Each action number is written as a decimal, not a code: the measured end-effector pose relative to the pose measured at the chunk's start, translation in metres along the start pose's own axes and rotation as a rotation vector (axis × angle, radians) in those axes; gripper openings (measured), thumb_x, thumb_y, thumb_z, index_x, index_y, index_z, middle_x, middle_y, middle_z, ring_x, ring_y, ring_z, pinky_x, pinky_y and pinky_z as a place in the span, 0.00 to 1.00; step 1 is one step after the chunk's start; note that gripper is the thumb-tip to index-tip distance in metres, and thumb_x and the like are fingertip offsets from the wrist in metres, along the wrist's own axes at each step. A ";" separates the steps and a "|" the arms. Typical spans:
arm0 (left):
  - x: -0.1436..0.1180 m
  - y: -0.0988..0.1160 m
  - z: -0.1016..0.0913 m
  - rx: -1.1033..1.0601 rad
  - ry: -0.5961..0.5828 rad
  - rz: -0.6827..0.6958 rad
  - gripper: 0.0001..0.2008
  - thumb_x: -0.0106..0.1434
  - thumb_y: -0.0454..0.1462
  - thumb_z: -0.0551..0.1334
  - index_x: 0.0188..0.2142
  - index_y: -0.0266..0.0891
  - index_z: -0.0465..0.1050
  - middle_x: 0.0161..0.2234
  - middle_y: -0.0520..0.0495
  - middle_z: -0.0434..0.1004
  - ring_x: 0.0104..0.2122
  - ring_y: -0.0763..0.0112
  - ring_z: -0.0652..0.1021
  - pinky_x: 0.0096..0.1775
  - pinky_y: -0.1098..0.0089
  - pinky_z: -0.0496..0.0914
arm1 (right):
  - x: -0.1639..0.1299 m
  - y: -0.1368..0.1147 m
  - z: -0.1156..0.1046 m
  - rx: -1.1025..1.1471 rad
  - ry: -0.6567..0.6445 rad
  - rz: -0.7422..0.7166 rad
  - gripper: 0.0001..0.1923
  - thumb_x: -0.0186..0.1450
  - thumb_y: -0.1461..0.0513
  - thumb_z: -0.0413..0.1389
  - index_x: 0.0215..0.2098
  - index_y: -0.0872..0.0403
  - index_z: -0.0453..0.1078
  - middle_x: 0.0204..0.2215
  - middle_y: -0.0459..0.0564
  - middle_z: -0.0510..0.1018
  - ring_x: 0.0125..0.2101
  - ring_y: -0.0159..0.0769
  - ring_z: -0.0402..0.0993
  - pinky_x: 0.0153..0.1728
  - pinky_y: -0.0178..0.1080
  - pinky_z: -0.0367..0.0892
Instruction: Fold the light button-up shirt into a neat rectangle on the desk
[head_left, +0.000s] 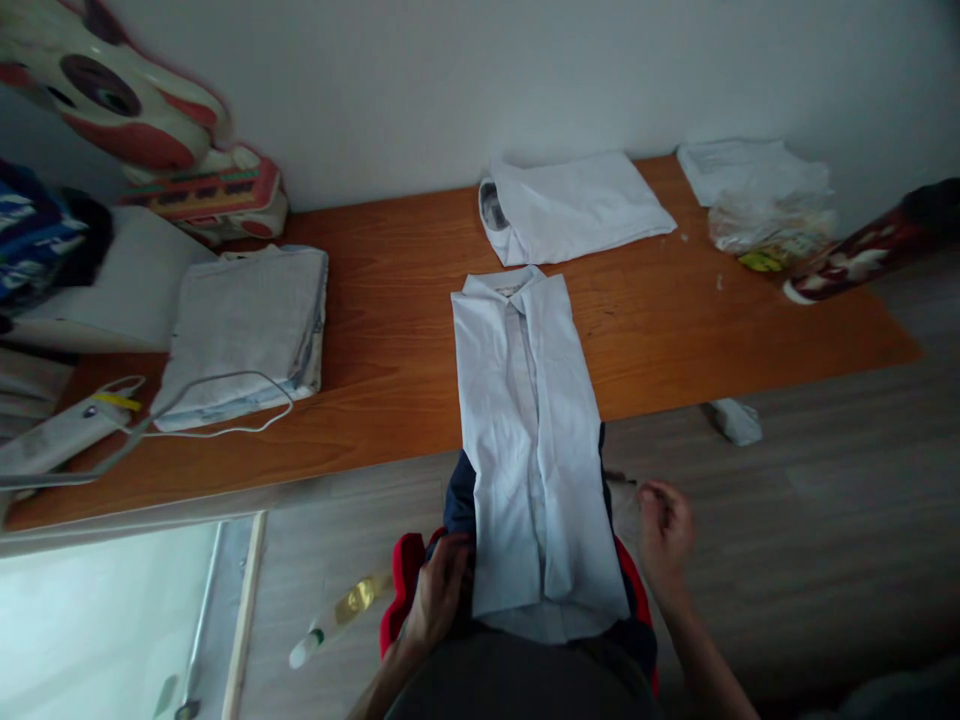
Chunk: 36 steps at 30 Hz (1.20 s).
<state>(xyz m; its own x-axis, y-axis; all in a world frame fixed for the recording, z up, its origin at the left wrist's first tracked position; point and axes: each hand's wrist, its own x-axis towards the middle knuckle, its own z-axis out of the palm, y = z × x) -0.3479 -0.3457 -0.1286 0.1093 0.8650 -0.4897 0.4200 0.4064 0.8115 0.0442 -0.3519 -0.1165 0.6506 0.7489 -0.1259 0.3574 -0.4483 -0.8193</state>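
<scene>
At the shirt [534, 440] hem, left hand [439, 592] fingers grip its edge (right hand [664, 530] loosely curled, apart).

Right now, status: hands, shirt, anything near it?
Left hand on the shirt's lower left edge, over red and dark cloth. Right hand loosely curled, just off the right edge. Shirt folded narrow, collar on the table. Second folded shirt behind.

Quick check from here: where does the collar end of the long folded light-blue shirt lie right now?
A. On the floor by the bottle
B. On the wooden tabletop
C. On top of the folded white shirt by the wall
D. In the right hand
B: the light-blue shirt has its collar flat on the wooden tabletop, apart from the folded white shirt behind it.
</scene>
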 end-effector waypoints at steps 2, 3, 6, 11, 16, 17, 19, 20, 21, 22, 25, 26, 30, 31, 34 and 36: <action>0.007 -0.008 -0.007 0.169 0.078 0.209 0.14 0.74 0.46 0.62 0.54 0.51 0.79 0.51 0.45 0.86 0.46 0.54 0.86 0.48 0.55 0.80 | -0.011 0.047 -0.017 -0.094 -0.093 -0.029 0.26 0.71 0.44 0.52 0.64 0.39 0.70 0.58 0.63 0.77 0.62 0.64 0.72 0.63 0.72 0.67; 0.012 -0.013 -0.009 0.268 0.112 0.329 0.13 0.72 0.43 0.63 0.54 0.53 0.80 0.55 0.44 0.85 0.52 0.52 0.85 0.53 0.53 0.80 | -0.015 0.065 -0.023 -0.136 -0.172 -0.070 0.24 0.70 0.45 0.55 0.62 0.36 0.72 0.59 0.62 0.77 0.65 0.65 0.69 0.66 0.72 0.64; 0.027 -0.025 -0.013 0.560 0.112 0.673 0.18 0.69 0.34 0.65 0.55 0.56 0.82 0.61 0.44 0.81 0.64 0.47 0.78 0.64 0.44 0.72 | -0.020 0.089 -0.034 -0.240 -0.457 -0.236 0.19 0.66 0.52 0.61 0.55 0.30 0.79 0.62 0.55 0.78 0.71 0.64 0.62 0.73 0.72 0.54; 0.042 -0.021 -0.014 0.918 -0.233 1.006 0.29 0.70 0.32 0.63 0.67 0.58 0.74 0.68 0.46 0.76 0.72 0.45 0.67 0.73 0.35 0.48 | -0.011 0.063 -0.031 -0.371 -0.817 -0.765 0.34 0.70 0.67 0.54 0.67 0.27 0.72 0.64 0.43 0.78 0.71 0.50 0.67 0.75 0.65 0.56; 0.049 0.016 -0.021 0.823 -0.469 1.226 0.26 0.75 0.36 0.59 0.70 0.50 0.70 0.66 0.48 0.78 0.74 0.53 0.65 0.76 0.44 0.34 | 0.006 0.007 -0.027 -0.199 -0.793 -1.275 0.34 0.73 0.72 0.51 0.75 0.49 0.63 0.66 0.50 0.78 0.72 0.43 0.65 0.75 0.55 0.58; 0.049 0.028 -0.024 0.728 -0.515 1.221 0.25 0.76 0.37 0.58 0.70 0.48 0.70 0.64 0.47 0.80 0.72 0.55 0.69 0.77 0.46 0.38 | 0.009 -0.006 -0.030 -0.141 -0.805 -1.254 0.31 0.74 0.71 0.51 0.74 0.51 0.64 0.65 0.52 0.79 0.70 0.43 0.67 0.74 0.55 0.59; 0.045 0.052 -0.030 0.488 -0.584 1.129 0.23 0.78 0.40 0.56 0.69 0.45 0.71 0.59 0.44 0.84 0.64 0.57 0.79 0.75 0.50 0.53 | 0.013 -0.033 -0.036 -0.002 -0.844 -1.093 0.25 0.77 0.66 0.49 0.70 0.50 0.69 0.59 0.53 0.83 0.64 0.43 0.76 0.71 0.54 0.65; 0.043 0.064 -0.032 0.359 -0.598 1.033 0.22 0.78 0.42 0.56 0.67 0.45 0.74 0.56 0.43 0.86 0.59 0.57 0.83 0.71 0.52 0.63 | 0.016 -0.046 -0.039 0.077 -0.860 -0.981 0.22 0.78 0.63 0.48 0.66 0.48 0.72 0.55 0.53 0.85 0.60 0.43 0.79 0.67 0.53 0.69; 0.041 0.077 -0.034 0.227 -0.586 0.906 0.20 0.78 0.44 0.56 0.63 0.44 0.78 0.53 0.42 0.87 0.53 0.56 0.86 0.65 0.55 0.72 | 0.020 -0.059 -0.041 0.155 -0.859 -0.857 0.19 0.80 0.60 0.47 0.61 0.47 0.76 0.51 0.53 0.87 0.55 0.44 0.82 0.63 0.52 0.73; 0.040 0.089 -0.034 0.096 -0.539 0.754 0.19 0.77 0.47 0.58 0.56 0.43 0.82 0.48 0.42 0.89 0.48 0.56 0.87 0.57 0.59 0.77 | 0.024 -0.071 -0.041 0.226 -0.838 -0.727 0.18 0.80 0.58 0.47 0.56 0.46 0.79 0.46 0.53 0.88 0.50 0.45 0.84 0.58 0.50 0.77; 0.049 0.121 -0.029 -0.331 -0.252 0.299 0.20 0.74 0.52 0.64 0.41 0.40 0.86 0.37 0.44 0.88 0.37 0.58 0.86 0.40 0.66 0.78 | 0.045 -0.100 -0.030 0.392 -0.650 -0.375 0.17 0.77 0.47 0.55 0.47 0.46 0.80 0.38 0.52 0.87 0.39 0.46 0.85 0.41 0.45 0.80; 0.056 0.130 -0.026 -0.474 -0.167 0.189 0.21 0.72 0.53 0.66 0.41 0.39 0.86 0.36 0.44 0.88 0.36 0.59 0.85 0.39 0.66 0.78 | 0.053 -0.106 -0.023 0.434 -0.602 -0.282 0.18 0.73 0.44 0.60 0.48 0.46 0.80 0.39 0.52 0.86 0.38 0.46 0.84 0.38 0.44 0.80; 0.088 0.147 -0.012 -0.784 -0.149 0.017 0.26 0.62 0.52 0.76 0.52 0.38 0.83 0.44 0.40 0.88 0.43 0.55 0.86 0.47 0.61 0.79 | 0.077 -0.117 0.014 0.541 -0.632 -0.036 0.29 0.59 0.44 0.74 0.52 0.48 0.78 0.40 0.51 0.85 0.35 0.42 0.80 0.36 0.41 0.76; 0.093 0.147 -0.010 -0.776 -0.159 0.022 0.27 0.60 0.50 0.77 0.53 0.38 0.83 0.46 0.40 0.88 0.44 0.55 0.86 0.49 0.60 0.78 | 0.079 -0.117 0.020 0.557 -0.635 0.013 0.27 0.59 0.46 0.74 0.50 0.49 0.78 0.38 0.49 0.85 0.33 0.40 0.79 0.34 0.39 0.74; 0.099 0.139 -0.013 -0.682 -0.152 0.062 0.25 0.59 0.45 0.79 0.53 0.39 0.83 0.47 0.41 0.88 0.44 0.57 0.86 0.49 0.62 0.78 | 0.078 -0.112 0.026 0.634 -0.588 0.097 0.24 0.59 0.47 0.74 0.46 0.49 0.79 0.35 0.48 0.84 0.30 0.37 0.77 0.32 0.37 0.71; 0.097 0.131 -0.018 -0.631 -0.177 0.062 0.23 0.61 0.46 0.78 0.51 0.38 0.84 0.46 0.41 0.88 0.42 0.57 0.86 0.47 0.63 0.79 | 0.076 -0.109 0.022 0.659 -0.582 0.097 0.26 0.56 0.46 0.75 0.46 0.49 0.79 0.35 0.48 0.84 0.30 0.38 0.76 0.32 0.38 0.71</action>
<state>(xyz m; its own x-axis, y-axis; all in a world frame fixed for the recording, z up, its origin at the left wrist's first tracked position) -0.2982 -0.2030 -0.0640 0.2856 0.8527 -0.4375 -0.1949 0.4986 0.8446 0.0401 -0.2352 -0.0494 0.1499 0.9323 -0.3290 -0.2573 -0.2845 -0.9235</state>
